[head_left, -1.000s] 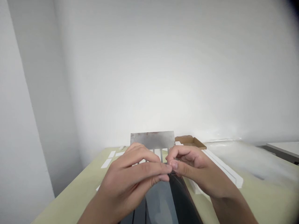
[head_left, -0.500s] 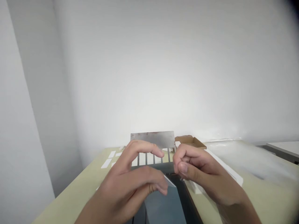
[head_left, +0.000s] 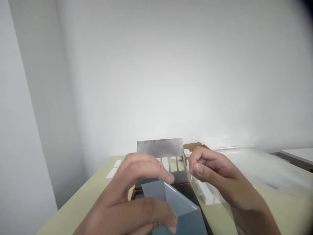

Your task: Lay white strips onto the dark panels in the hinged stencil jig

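While our left hand (head_left: 137, 192) is arching over the blue-grey sheet (head_left: 181, 199), forefinger and thumb spread wide apart, we are not managing to tell whether its lower fingers are gripping the near part. Our right hand (head_left: 210, 166) is curling, thumb close to bent fingers, to the right of the sheet and apart from it; whether it is pinching something thin, we are not able to tell. The sheet is slanting over the dark case (head_left: 191, 193), its long pale edge facing far and right, so we are judging that it could slip or drop if that left hand is supporting it only loosely. Pressing from one side could be flexing or smudging its shiny face, and pushing it farther could be knocking it against the slotted metal plate (head_left: 160, 147), which is standing just beyond. White blocks (head_left: 206, 192) are crowding the space below our right hand, and a cardboard box (head_left: 192, 146) is sitting partly hidden past it. Clear plastic (head_left: 259, 166) is covering the table (head_left: 90, 186) at far right, while white strips (head_left: 111, 173) are lying on the left.
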`<state>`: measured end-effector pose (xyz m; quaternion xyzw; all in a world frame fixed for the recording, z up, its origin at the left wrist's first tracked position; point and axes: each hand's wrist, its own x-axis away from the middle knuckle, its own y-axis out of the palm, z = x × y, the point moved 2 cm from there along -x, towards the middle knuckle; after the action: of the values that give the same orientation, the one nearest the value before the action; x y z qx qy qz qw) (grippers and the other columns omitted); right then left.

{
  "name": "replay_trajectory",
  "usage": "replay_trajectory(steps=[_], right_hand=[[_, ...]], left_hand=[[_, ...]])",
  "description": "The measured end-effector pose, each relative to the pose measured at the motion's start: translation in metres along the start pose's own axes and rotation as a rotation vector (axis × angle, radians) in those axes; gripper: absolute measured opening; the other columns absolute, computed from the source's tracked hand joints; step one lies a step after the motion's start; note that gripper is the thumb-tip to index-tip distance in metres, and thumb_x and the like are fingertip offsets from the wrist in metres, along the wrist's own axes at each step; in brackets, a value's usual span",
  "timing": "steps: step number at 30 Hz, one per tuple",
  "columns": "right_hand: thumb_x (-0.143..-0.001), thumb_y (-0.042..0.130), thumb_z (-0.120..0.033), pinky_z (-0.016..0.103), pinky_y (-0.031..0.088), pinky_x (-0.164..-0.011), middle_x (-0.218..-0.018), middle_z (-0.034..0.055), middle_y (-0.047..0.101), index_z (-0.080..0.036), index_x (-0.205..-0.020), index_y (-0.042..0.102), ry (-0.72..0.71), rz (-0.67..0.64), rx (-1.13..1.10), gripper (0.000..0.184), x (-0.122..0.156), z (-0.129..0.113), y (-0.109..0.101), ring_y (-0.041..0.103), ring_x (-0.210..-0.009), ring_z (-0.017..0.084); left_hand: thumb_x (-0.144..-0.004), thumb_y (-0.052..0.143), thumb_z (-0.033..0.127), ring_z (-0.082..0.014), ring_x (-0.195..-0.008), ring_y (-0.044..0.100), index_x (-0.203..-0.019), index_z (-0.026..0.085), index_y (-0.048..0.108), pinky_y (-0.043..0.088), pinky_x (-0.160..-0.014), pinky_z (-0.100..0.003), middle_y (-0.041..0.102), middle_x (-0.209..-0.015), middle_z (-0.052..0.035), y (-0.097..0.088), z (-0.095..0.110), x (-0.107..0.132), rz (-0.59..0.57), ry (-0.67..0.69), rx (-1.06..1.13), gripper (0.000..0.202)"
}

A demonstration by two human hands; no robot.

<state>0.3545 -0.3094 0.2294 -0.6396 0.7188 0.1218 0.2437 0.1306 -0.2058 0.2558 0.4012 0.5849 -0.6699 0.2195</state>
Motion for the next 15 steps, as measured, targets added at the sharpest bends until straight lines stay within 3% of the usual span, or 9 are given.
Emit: replay_trajectory(steps=[15], right_hand=[[-0.106, 0.062, -0.050, 0.029, 0.030, -0.061, -0.074, -0.0039, 0.044, -0.024, -0.092, 0.061, 0.014, 0.077, 0.150, 0.030, -0.0042, 0.0010, -0.0089, 0.038, -0.067, 0.013]], left_hand=[[-0.095, 0.054, -0.009, -0.0238, -0.126, 0.051, -0.091, 0.030, 0.078, 0.049, -0.102, -0.037, 0.058, -0.125, -0.0026, -0.0016, 0.0047, 0.0005, 0.002, 0.001, -0.039, 0.046]])
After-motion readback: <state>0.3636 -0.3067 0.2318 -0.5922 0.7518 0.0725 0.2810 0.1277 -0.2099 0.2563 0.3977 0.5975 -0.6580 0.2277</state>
